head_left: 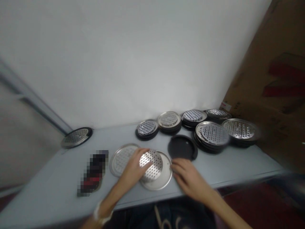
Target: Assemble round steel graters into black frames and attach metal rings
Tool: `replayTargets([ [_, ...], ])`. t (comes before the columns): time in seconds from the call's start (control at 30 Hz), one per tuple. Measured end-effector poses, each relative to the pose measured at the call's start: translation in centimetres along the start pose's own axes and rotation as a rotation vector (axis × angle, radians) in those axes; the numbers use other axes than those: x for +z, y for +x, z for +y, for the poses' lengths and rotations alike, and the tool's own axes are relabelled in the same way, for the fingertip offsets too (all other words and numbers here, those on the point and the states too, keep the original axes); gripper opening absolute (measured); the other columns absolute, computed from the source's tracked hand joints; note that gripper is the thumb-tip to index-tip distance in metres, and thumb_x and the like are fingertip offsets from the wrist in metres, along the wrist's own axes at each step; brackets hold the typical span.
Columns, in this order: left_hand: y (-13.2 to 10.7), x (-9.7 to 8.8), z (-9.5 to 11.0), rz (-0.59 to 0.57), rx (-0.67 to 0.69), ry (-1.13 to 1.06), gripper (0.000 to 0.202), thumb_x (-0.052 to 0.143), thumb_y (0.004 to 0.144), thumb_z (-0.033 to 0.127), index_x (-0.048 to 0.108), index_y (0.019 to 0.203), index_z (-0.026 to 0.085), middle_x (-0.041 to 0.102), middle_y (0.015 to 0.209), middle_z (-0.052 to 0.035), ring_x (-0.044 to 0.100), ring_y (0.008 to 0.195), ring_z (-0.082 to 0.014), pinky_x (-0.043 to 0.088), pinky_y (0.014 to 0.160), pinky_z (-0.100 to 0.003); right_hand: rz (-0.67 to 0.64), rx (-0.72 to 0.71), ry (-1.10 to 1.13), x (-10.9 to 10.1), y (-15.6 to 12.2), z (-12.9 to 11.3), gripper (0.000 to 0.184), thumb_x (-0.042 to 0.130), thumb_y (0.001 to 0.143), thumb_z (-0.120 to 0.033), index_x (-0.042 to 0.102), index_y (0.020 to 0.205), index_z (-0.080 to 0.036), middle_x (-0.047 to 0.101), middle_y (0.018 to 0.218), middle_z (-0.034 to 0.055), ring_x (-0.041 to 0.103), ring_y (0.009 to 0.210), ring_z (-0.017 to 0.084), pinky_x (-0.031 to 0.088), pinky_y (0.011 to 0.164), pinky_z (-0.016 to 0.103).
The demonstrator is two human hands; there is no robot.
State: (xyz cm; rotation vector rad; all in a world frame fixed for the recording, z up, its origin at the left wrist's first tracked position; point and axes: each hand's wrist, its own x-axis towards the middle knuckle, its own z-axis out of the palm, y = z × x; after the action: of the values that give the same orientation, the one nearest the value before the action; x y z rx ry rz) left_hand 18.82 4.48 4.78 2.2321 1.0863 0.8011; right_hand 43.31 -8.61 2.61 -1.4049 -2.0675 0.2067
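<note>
My left hand (134,167) rests over a perforated steel disc (151,165), its fingers gripping the disc's edge. The disc lies tilted on a round steel pan (163,179), partly covering it. Beneath my left palm is the edge of another perforated disc with a steel rim (121,160), which overlaps the pan's left side. My right hand (188,178) lies with fingers apart, its fingertips beside the pan's right rim. Just beyond those fingertips is a round black lid (182,147). Neither hand holds the lid.
Several stacks of perforated steel discs with dark bases (211,136) stand along the back of the pale grey table (228,165). One disc (76,137) sits at the far left corner. A pixelated dark object (94,171) lies left of my hands. Cardboard (262,79) leans at the right.
</note>
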Motion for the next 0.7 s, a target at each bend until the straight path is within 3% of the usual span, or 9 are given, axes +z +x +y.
replayTargets([
  [0.2, -0.6, 1.2, 0.3, -0.09, 0.068, 0.159, 0.034, 0.074, 0.083, 0.031, 0.07, 0.115, 0.024, 0.067, 0.123, -0.0096, 0.059, 0.118, -0.0323, 0.045, 0.107, -0.053, -0.024, -0.001, -0.016, -0.1, 0.0, -0.1, 0.03, 0.054, 0.099, -0.02, 0.059, 0.128, -0.019, 0.064, 0.13, 0.014, 0.057, 0.121, 0.029, 0.047, 0.104, 0.05],
  [0.37, -2.0, 1.5, 1.0, -0.176, 0.107, 0.23, 0.038, 0.073, 0.087, 0.034, 0.068, 0.124, 0.023, 0.068, 0.128, -0.0101, 0.059, 0.122, -0.0312, 0.047, 0.108, -0.051, -0.057, 0.01, -0.021, 0.0, -0.1, 0.0, 0.031, 0.053, 0.099, -0.019, 0.057, 0.13, -0.018, 0.063, 0.132, 0.0144, 0.055, 0.123, 0.03, 0.046, 0.105, 0.051],
  [0.5, -3.4, 1.6, 0.5, -0.155, 0.139, 0.278, 0.038, 0.069, 0.091, 0.036, 0.065, 0.127, 0.023, 0.064, 0.137, -0.0107, 0.06, 0.125, -0.03, 0.05, 0.108, -0.048, -0.059, 0.009, -0.02, 0.1, -0.1, 0.1, 0.031, 0.053, 0.099, -0.019, 0.057, 0.13, -0.018, 0.062, 0.133, 0.0144, 0.054, 0.124, 0.03, 0.046, 0.105, 0.051],
  [0.7, -3.9, 1.7, 0.5, -0.118, 0.228, 0.396, 0.034, 0.065, 0.094, 0.039, 0.068, 0.123, 0.022, 0.07, 0.127, -0.0118, 0.066, 0.116, -0.0316, 0.054, 0.101, -0.051, -0.063, 0.009, -0.005, -0.2, 0.0, -0.1, 0.034, 0.058, 0.096, -0.023, 0.059, 0.13, -0.017, 0.064, 0.131, 0.0147, 0.054, 0.125, 0.03, 0.044, 0.107, 0.051],
])
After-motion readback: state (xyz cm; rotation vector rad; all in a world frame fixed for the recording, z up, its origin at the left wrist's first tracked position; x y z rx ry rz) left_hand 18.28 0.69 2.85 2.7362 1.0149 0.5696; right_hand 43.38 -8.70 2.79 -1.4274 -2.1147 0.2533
